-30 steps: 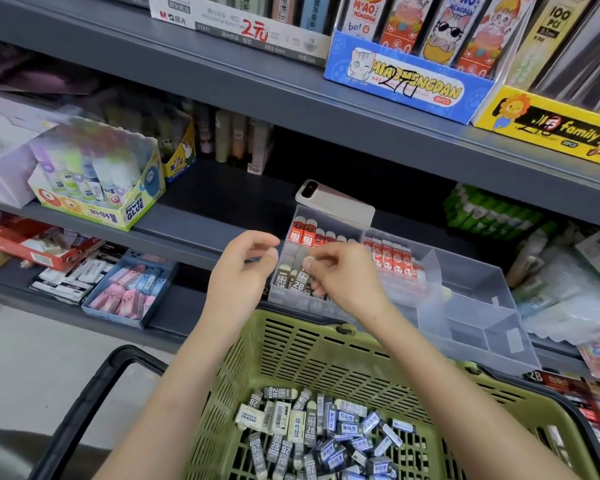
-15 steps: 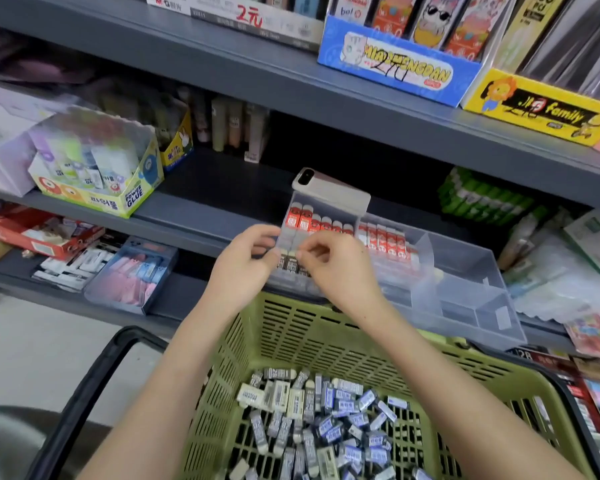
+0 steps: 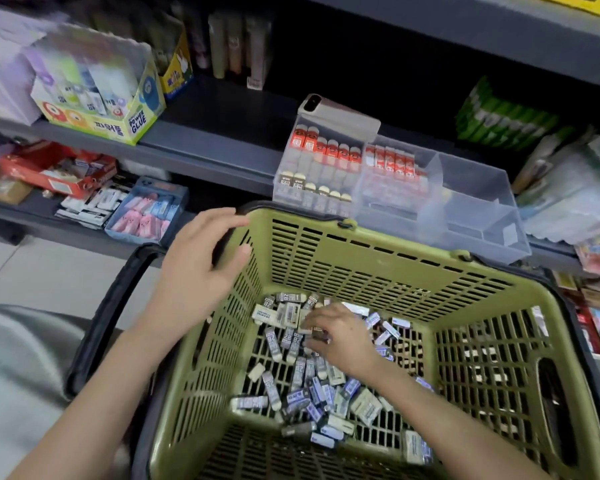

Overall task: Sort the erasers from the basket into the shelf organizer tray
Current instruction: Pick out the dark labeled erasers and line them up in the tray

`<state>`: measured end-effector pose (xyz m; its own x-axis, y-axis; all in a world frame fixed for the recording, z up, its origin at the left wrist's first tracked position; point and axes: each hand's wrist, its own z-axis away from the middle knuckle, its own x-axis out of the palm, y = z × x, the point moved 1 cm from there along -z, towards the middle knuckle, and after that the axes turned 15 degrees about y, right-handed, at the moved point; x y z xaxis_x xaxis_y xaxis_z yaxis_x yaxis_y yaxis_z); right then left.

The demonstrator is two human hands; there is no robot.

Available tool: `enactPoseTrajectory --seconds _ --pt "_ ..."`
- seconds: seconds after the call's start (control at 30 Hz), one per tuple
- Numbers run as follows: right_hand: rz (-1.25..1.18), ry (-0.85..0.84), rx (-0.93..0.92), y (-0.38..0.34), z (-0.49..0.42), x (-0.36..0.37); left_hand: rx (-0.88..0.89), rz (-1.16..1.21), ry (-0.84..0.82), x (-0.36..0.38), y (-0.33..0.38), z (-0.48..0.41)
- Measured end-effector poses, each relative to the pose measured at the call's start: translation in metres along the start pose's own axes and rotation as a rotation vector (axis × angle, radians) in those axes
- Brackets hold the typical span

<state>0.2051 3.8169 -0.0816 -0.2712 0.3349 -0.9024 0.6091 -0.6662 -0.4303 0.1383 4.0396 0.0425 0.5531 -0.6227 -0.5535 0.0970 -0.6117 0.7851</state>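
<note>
The green basket point(image 3: 361, 239) fills the lower frame, with several loose erasers point(image 3: 309, 396) in grey, blue and white sleeves on its floor. My right hand point(image 3: 343, 336) is down inside it, fingertips and thumb pinched on a dark eraser at the top of the pile. My left hand point(image 3: 196, 271) hovers with fingers apart over the basket's far left corner, holding nothing. The clear organizer tray point(image 3: 471, 206) stands on the shelf just behind the basket. Its left compartments hold red-sleeved erasers point(image 3: 326, 147) and dark-sleeved erasers point(image 3: 314, 192); its right compartments look bare.
A phone point(image 3: 329, 109) lies on the tray's back left corner. A glue-stick box point(image 3: 118, 112) stands on the shelf to the left, and a blue box of pink erasers point(image 3: 146, 213) lies below it. The basket's black handle point(image 3: 103, 320) hangs outward at left.
Both hands have left the tray. My right hand dropped into the basket onto the erasers; my left hand drew back to the basket's rim. The view tilted downward.
</note>
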Motion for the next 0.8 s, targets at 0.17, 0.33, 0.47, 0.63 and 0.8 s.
enactPoseTrajectory --seconds 0.17,0.33,0.47,0.63,0.8 --pt "0.140 -0.185 -0.319 0.001 -0.004 0.042 0.040 -0.055 -0.044 -0.009 0.002 0.017" --pt "0.261 -0.190 -0.391 0.017 -0.019 0.043 0.024 -0.034 -0.034 -0.008 -0.001 0.016" --pt "0.306 -0.216 -0.427 0.017 -0.025 0.044 0.022 -0.018 -0.018 -0.006 -0.004 0.015" --pt "0.433 -0.211 -0.572 0.008 -0.034 0.047 0.010 0.017 -0.004 -0.006 -0.006 0.016" --pt "0.541 -0.145 -0.705 0.009 -0.033 0.060 0.003 0.058 0.032 -0.008 -0.004 0.016"
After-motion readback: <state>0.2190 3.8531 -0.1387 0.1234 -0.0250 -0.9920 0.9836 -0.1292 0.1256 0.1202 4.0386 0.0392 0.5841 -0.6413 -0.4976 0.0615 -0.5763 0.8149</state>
